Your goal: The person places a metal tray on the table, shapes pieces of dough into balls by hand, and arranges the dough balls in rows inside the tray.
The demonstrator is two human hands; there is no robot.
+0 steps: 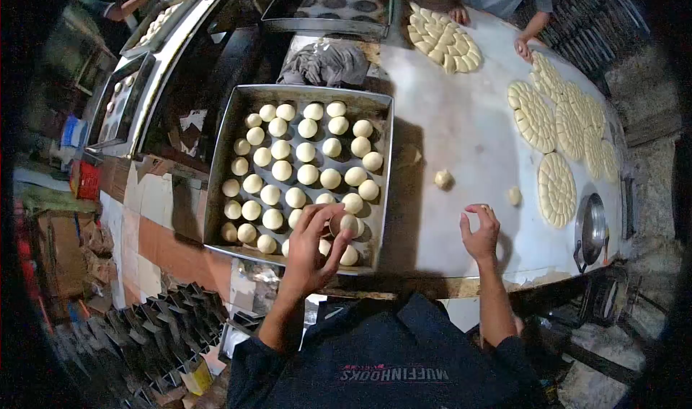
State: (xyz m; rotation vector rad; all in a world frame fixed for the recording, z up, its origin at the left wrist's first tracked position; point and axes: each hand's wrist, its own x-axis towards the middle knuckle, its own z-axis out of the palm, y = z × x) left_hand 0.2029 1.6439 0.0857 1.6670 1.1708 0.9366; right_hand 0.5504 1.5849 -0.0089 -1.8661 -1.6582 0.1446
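Observation:
My left hand is over the near right part of a square metal tray. Its thumb and fingers curve round a pale dough ball. Several rows of round dough balls sit in the tray around it. Above the white worktop, my right hand is held with thumb and forefinger curved apart and nothing between them. Close by on the worktop are a small rough dough piece and a second small dough piece.
Several flat dough rounds scored into portions lie along the right side. Another scored round is near a person's hands at the far side. A metal pan stands at the right edge. Behind the tray are a grey cloth and another tray.

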